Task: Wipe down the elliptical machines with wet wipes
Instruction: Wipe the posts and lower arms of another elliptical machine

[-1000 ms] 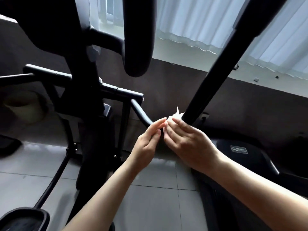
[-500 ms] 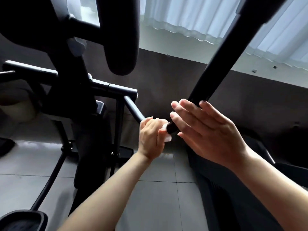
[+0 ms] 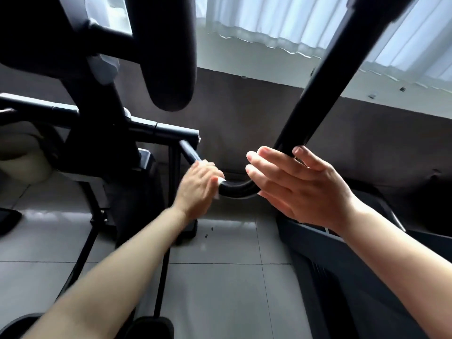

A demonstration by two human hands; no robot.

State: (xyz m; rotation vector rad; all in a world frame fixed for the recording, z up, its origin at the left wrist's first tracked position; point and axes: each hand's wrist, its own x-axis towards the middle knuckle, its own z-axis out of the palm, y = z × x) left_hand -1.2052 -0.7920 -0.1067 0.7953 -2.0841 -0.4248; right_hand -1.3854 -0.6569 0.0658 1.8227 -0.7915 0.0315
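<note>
Left hand (image 3: 198, 187) clamped round the wet wipe (image 3: 221, 180) on the curved black handlebar (image 3: 238, 190); right hand (image 3: 300, 187) beside it, fingers straight, resting against the bar.

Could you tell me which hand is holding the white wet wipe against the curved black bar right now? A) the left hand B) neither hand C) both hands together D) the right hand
A: the left hand grips the curved black bar with the white wet wipe showing at its fingers, while the right hand is open with straight fingers.
</note>
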